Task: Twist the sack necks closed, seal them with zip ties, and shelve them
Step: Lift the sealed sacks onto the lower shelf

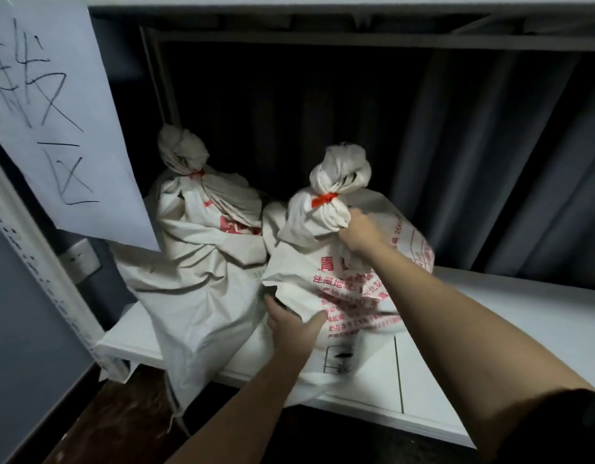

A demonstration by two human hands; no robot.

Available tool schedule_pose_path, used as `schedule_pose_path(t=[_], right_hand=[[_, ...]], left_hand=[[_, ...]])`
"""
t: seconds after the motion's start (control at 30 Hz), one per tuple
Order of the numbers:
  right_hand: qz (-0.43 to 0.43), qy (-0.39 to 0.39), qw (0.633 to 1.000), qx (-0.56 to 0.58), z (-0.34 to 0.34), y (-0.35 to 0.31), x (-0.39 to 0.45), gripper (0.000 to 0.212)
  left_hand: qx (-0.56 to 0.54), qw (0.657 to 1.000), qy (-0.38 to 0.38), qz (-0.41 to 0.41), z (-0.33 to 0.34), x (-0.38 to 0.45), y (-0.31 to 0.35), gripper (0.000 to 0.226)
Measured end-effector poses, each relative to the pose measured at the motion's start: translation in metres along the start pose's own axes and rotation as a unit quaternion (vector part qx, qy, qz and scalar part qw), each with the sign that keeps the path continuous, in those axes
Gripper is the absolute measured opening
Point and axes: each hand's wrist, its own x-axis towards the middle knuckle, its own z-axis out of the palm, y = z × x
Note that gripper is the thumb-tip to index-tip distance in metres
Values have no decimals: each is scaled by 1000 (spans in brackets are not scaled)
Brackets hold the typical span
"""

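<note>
Two white woven sacks with red print stand on a white shelf (pixel 490 346). The nearer sack (pixel 339 296) has its neck twisted and tied with a red zip tie (pixel 324 199). My right hand (pixel 359 232) grips that neck just below the tie. My left hand (pixel 294 326) holds a fold of fabric low on the same sack's front. The other sack (pixel 195 279) stands to the left and further back, its neck sealed with a red tie (pixel 196 174).
A white paper sign (pixel 62 112) with handwritten characters hangs at the left by the shelf post. A dark curtain (pixel 490 162) backs the shelf. An upper shelf board (pixel 323 1) runs overhead. Dark floor lies below the shelf front.
</note>
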Motion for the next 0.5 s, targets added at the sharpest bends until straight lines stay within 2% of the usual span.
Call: schedule_pose_path(t=[0.07,0.13,0.2,0.23,0.3,0.33,0.47,0.5], right_hand=[[17,71,997,17,-7,-4,-7,57],[-9,191,981,14,-17,-4,-19,65],[-80,293,953,-3,-25,-4,-32,51],[-116,321,940,-16,-28,-4,-33,39],[-162,323,931,-45,-33,-6,-27,22],[-178,307,933,-62,-35,-8,-24,23],[-208,176,953,-134,-21,-18,-22,61],[-201,171,952,-156,-16,-19,-22,64]], left_hand=[[86,985,64,133,-8,-2,13,114],[177,946,98,252,-16,-1,24,103],[240,924,81,285,-21,2,34,97],[265,919,55,285,-23,3,39,93],[325,902,-11,284,-22,7,45,86],[355,889,-43,285,-22,11,47,83],[399,863,-149,272,-21,26,61,77],[401,860,-165,269,-20,28,65,77]])
